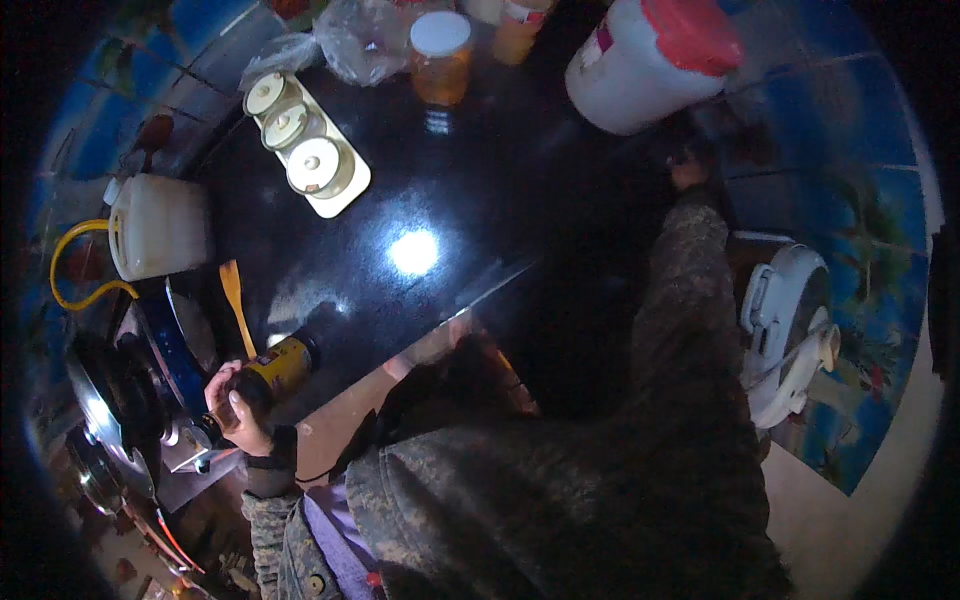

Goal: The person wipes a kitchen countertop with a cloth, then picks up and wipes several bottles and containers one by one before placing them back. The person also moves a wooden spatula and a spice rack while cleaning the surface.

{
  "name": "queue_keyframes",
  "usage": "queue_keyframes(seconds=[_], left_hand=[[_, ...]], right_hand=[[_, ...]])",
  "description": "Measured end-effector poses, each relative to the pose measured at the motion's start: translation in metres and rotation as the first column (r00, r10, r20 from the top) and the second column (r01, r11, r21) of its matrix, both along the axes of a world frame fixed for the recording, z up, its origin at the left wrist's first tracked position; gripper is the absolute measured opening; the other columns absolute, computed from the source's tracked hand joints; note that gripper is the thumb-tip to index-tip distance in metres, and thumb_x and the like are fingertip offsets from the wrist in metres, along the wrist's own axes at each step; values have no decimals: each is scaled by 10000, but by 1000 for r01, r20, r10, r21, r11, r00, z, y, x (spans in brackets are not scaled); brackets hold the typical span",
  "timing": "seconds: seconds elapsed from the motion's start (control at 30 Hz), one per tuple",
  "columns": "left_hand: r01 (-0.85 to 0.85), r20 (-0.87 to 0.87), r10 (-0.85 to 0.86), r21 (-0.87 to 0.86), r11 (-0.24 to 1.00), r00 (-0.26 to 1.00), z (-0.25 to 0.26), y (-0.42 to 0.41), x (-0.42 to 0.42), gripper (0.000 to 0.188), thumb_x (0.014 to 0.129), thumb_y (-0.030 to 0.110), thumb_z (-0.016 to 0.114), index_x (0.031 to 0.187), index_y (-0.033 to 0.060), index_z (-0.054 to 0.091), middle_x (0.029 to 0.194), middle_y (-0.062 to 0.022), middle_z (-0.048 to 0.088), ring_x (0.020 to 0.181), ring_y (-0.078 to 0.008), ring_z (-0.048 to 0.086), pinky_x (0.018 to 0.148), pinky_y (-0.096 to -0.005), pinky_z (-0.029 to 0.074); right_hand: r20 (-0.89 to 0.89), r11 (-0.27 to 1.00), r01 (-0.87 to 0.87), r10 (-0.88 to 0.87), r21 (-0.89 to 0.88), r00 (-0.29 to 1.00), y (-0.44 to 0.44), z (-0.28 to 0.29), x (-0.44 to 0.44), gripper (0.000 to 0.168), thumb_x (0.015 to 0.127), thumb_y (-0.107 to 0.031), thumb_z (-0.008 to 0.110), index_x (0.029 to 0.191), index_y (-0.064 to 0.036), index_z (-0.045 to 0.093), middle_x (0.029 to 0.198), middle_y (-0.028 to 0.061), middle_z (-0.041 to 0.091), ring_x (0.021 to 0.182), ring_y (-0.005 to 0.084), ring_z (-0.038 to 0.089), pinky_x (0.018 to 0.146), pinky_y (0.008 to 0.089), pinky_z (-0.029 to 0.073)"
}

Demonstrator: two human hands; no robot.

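At the lower left my left hand [241, 405] is closed around the dark neck part of a bottle with a yellow label [283, 366], which lies tilted over the black countertop [360, 315]. A wooden spatula [235, 300] lies just beyond the bottle. On the other side my right arm, in a camouflage sleeve, reaches out across the dark part of the counter. My right hand [688, 169] is in deep shadow below a white bucket with a red lid [645, 67]; whether it touches or holds anything does not show.
Three lidded jars stand on a white tray [341, 196]. A jar with amber contents [441, 67] and a plastic bag [360, 45] are at the back. A white canister [169, 225] stands left, above a gas stove with pans [105, 405]. A white appliance [787, 330] is at right.
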State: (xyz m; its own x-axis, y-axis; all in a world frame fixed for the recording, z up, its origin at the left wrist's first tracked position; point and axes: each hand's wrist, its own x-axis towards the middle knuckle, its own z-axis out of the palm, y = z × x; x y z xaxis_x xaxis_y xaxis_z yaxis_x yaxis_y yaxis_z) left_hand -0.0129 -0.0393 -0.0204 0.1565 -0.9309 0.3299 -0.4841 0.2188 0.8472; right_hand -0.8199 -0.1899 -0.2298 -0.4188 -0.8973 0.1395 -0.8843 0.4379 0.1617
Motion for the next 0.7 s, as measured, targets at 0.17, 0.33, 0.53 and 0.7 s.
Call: queue_keyframes(seconds=[0.17, 0.33, 0.53, 0.7], left_hand=[[33, -55, -32, 11, 999, 998, -12, -3, 4, 264, 931, 140, 461, 1109, -46, 519, 1083, -183, 584, 1029, -253, 558, 959, -373, 409], [-5, -93, 4, -6, 1000, 996, -9, 4, -1, 293, 917, 165, 478, 1119, -43, 512, 1088, -192, 574, 1028, -255, 563, 955, -379, 424], [35, -107, -42, -62, 997, 993, -17, -8, 2, 227, 897, 51, 485, 1092, -54, 537, 1068, -175, 601, 1001, -242, 581, 937, -357, 436], [9, -177, -21, -66, 998, 984, -18, -8, -4, 223, 873, 20, 533, 1086, -39, 554, 1058, -145, 619, 981, -215, 595, 921, -329, 446]], right_hand=[[-23, 992, -114, 116, 61, 993, 8, -34, -57, 547, 871, -448, 501, 1269, -71, 503, 1189, 169, 561, 1071, 343, 540, 944, 465, 417], [-96, 985, 87, -73, 149, 993, 16, -31, 36, 570, 820, -512, 529, 1241, -128, 507, 1066, 128, 598, 955, 315, 576, 791, 459, 455], [168, 752, 639, -617, -161, 768, 76, 46, 354, 589, 727, -638, 591, 1106, -187, 580, 871, 86, 658, 753, 289, 633, 573, 423, 504], [646, 908, -418, 341, -38, 683, 165, 121, 510, 171, 808, -206, 624, 969, -152, 606, 1016, 202, 469, 889, 365, 575, 694, 445, 520]])
